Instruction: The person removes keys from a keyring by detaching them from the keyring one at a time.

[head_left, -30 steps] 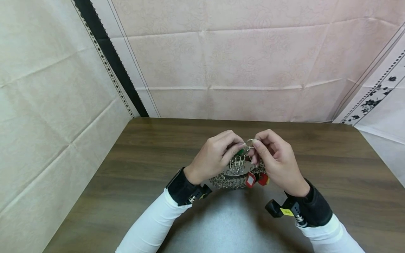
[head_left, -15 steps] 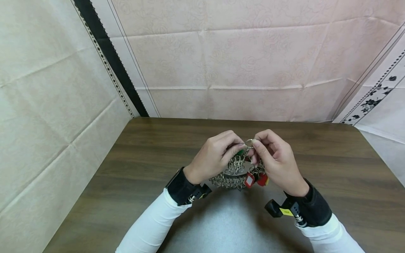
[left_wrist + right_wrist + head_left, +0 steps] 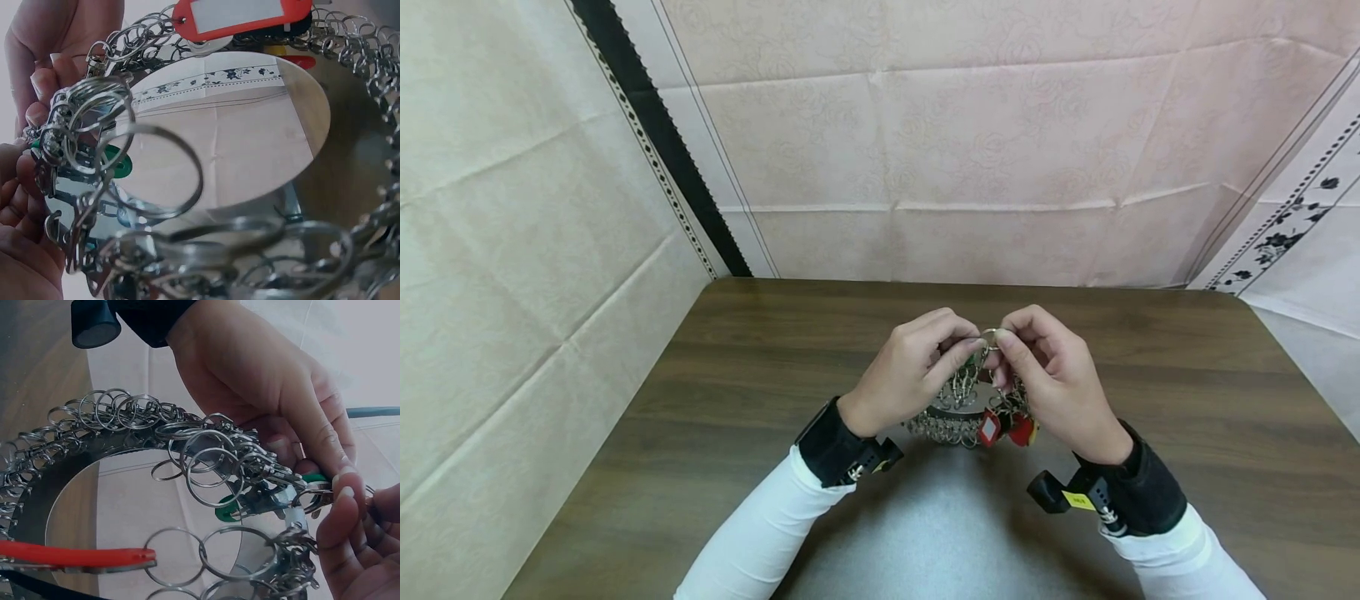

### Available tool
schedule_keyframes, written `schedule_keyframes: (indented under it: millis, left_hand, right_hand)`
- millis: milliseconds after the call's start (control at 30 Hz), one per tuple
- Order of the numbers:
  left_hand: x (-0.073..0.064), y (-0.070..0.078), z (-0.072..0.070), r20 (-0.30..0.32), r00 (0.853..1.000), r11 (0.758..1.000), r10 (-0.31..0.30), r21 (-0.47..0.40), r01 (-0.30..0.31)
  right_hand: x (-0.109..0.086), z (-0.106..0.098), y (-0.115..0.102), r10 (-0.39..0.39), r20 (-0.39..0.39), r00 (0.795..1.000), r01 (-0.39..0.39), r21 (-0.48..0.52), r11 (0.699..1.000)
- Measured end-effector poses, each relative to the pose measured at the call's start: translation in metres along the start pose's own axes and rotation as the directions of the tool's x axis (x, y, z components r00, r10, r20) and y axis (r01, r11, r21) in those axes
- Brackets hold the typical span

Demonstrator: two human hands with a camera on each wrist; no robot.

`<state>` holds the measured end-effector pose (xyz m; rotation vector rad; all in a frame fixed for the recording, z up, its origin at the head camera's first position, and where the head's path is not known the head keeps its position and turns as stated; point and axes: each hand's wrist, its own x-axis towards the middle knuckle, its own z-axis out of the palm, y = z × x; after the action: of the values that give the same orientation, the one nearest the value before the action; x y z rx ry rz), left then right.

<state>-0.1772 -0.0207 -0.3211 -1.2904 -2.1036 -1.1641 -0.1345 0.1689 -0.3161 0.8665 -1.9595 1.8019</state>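
Observation:
Between the hands is a flat metal hoop (image 3: 59, 465) with a wide round opening, its edge crowded with metal key rings (image 3: 212, 481) on small links. The left hand (image 3: 913, 367) and right hand (image 3: 1056, 379) meet fingertip to fingertip above it. Each pinches at one key ring (image 3: 991, 332) with thumb and forefinger; the pinched part is mostly hidden by the fingers. A green key tag (image 3: 119, 161) hangs close to the left fingers. Below the right hand dangle a red key tag (image 3: 989, 427) with a white label and another red tag (image 3: 1022, 431).
A brown wood-grain table (image 3: 760, 392) lies underneath, with a bright reflection at its near side. Patterned cloth (image 3: 1000, 167) hangs behind it and along both sides. Black wrist straps (image 3: 1146, 492) with small cameras are on both wrists.
Both hands stay pinched together in almost the same spot. The hanging rings and red tags have swung a little, the labelled tag slightly to the left.

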Motion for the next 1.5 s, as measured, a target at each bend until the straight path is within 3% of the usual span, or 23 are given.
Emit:
schedule_keyframes:
  millis: [200,500,933,1200,1500]
  left_hand:
    - [0.0,0.0,0.001,-0.006,1.0,1.0,0.006,-0.004,-0.006]
    - [-0.001,0.0,0.002,-0.005,1.0,1.0,0.006,0.007,-0.006]
    - [0.0,0.001,0.002,0.023,1.0,1.0,0.005,0.005,-0.005]
    - [0.0,0.0,0.001,0.058,0.998,1.0,-0.011,-0.015,0.012]
    - [0.0,0.001,0.001,0.116,0.993,1.0,-0.016,-0.024,0.018]
  right_hand:
    - [0.0,-0.003,-0.001,0.012,0.028,1.0,-0.011,-0.021,1.0]
    - [0.0,-0.005,-0.003,0.061,0.079,0.995,-0.047,-0.167,0.985]
    - [0.001,-0.009,-0.002,0.09,0.102,0.991,-0.067,-0.215,0.974]
    - [0.003,-0.012,-0.002,0.055,0.124,0.991,-0.021,-0.261,0.965]
    - [0.004,-0.02,-0.004,0.07,0.202,0.977,-0.001,-0.321,0.947]
